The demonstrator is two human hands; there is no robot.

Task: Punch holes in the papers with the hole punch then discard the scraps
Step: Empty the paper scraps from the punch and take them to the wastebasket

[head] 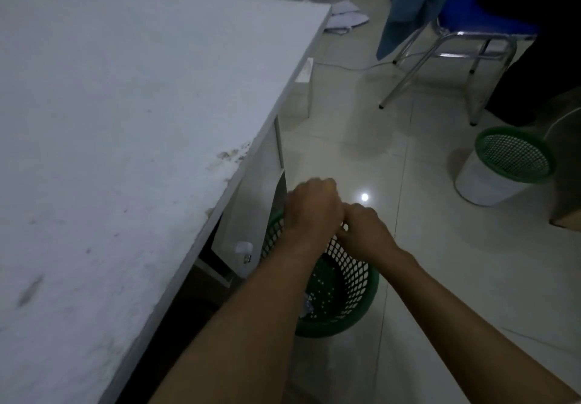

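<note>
Scrap-dumping time, right over the bin

Both hands are bunched together above the green mesh basket (345, 281) beside the desk (125, 120): left hand (311, 208) curled closed, right hand (364, 230) pressed against it. Can't tell what they're gripping (probably the hole punch, but it's hidden). White specks already lie inside the basket. Next up, I'd guess: shake out the rest, keeping it above the rim.

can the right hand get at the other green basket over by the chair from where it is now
Probably not without stepping over. The right hand is held against the left hand above the near green basket; the far green basket sits well away across open floor.
</note>
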